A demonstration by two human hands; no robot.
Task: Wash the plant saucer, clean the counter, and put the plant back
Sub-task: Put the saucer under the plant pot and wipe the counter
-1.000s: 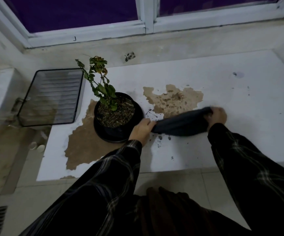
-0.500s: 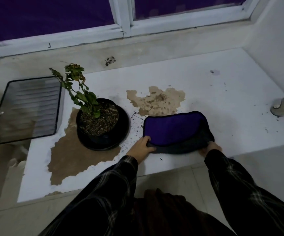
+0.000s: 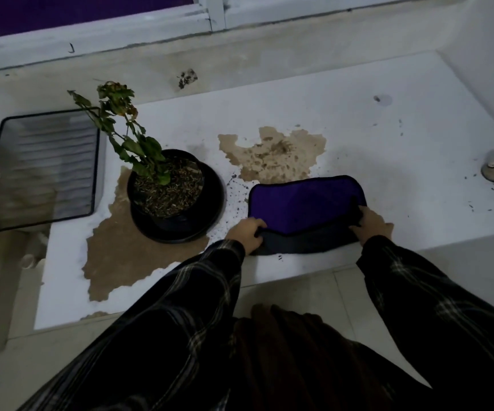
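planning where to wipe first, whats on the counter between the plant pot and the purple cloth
In the head view, only scattered dark soil specks on white counter lie between the plant pot and the purple cloth.

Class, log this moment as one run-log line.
left hand: grips cloth | right hand: grips cloth | plant: in saucer

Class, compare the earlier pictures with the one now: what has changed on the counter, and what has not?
The cloth, bunched between both hands a second ago, now lies spread flat, purple side up. The left hand and right hand still pinch its near corners. The potted plant and brown stains are unchanged.
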